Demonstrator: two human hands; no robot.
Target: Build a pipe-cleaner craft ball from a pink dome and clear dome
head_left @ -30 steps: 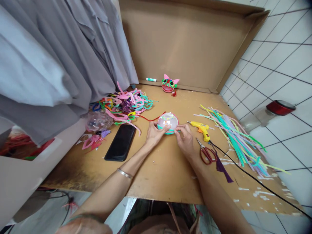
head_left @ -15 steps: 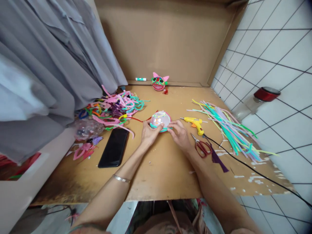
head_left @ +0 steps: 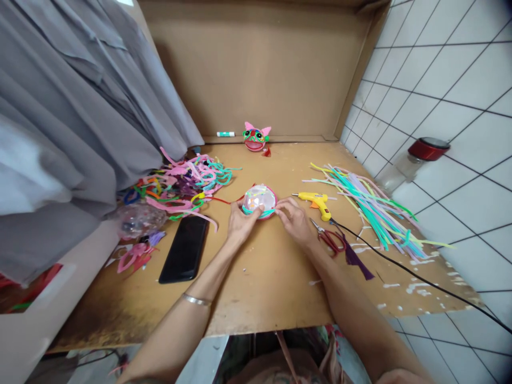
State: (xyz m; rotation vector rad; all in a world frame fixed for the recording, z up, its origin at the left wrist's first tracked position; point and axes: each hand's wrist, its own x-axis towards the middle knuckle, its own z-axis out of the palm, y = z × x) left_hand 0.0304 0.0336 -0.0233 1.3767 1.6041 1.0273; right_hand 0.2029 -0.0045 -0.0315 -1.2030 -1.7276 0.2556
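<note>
A round, pale, shiny piece (head_left: pixel 259 196) rimmed with pink and turquoise pipe cleaner is held over the table in the middle of the head view. My left hand (head_left: pixel 242 221) grips it from the left, thumb laid across its lower front. At its right edge, the fingertips of my right hand (head_left: pixel 295 218) pinch the end of the turquoise pipe cleaner (head_left: pixel 264 215) that runs along the lower rim. Just right of that hand lie a yellow glue gun (head_left: pixel 318 201) and red-handled scissors (head_left: pixel 330 241).
Tangled pipe cleaners (head_left: pixel 192 173) and a black phone (head_left: pixel 184 248) lie left. Straight pipe cleaners (head_left: pixel 372 208), a purple tassel (head_left: pixel 357 258) and the glue gun's cable (head_left: pixel 392 258) are right. A pink-eared animal face (head_left: pixel 255 137) and glue stick (head_left: pixel 226 134) stand at the back; a jar (head_left: pixel 412 160) stands far right.
The whole view has shifted slightly. Both hands keep nearly the same grip on the round piece and its rim, with only small finger movement.
</note>
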